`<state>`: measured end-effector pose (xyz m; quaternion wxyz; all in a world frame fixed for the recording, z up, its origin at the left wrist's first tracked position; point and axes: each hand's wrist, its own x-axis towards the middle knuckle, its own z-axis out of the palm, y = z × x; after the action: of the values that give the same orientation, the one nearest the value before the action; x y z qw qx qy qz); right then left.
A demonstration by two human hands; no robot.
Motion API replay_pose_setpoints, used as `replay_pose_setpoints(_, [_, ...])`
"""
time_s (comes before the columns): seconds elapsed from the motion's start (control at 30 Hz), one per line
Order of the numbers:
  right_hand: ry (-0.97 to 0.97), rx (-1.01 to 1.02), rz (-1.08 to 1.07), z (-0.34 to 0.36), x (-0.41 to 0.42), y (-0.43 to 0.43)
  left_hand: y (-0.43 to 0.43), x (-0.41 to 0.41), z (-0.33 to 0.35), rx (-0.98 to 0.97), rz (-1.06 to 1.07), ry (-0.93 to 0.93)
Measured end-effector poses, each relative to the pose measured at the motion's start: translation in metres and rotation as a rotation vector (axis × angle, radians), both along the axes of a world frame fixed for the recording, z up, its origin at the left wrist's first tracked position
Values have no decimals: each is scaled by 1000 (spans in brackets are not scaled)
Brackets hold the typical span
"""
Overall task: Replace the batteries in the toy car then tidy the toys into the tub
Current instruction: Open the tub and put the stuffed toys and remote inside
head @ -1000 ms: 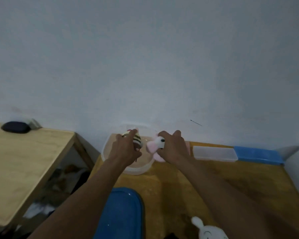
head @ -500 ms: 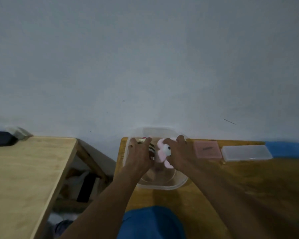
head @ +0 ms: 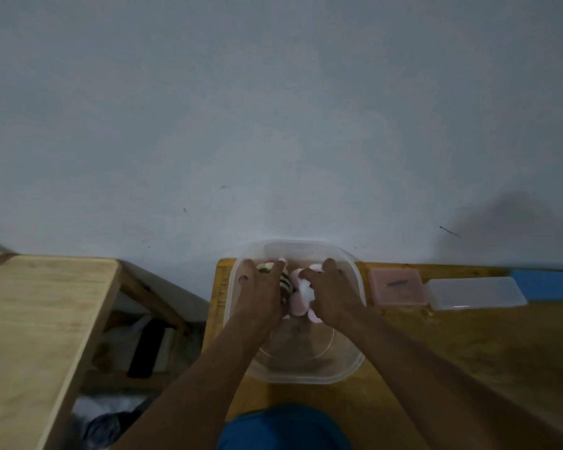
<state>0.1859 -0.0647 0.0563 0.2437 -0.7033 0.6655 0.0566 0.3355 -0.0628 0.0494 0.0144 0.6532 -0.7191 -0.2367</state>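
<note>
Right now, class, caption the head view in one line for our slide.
Left hand holds a striped plush toy and right hand a pink plush toy inside the clear tub.

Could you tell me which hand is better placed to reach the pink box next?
Probably right: the right hand is in the tub beside the pink box; the left hand is farther.

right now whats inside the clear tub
Inside the clear tub, the left hand holds a striped toy and the right hand a pink plush toy. Its near bottom looks bare. The hands cover most of both toys.
</note>
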Motion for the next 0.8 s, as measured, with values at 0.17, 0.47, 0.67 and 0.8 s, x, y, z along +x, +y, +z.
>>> replay_pose_setpoints(0.17, [-4, 25, -5, 9, 0, 4, 10, 1, 12, 52, 35, 57])
replay_pose_setpoints(0.47, [-80, -200, 12, 67, -22, 56, 70, -7, 67, -228, 23, 11])
replay_pose_setpoints(0.67, [-136, -334, 10, 93, -70, 136, 143, -45, 86, -385, -40, -70])
replay_pose_setpoints(0.8, [-118, -365, 1, 97, -113, 197, 213, -91, 99, -378, -47, -114])
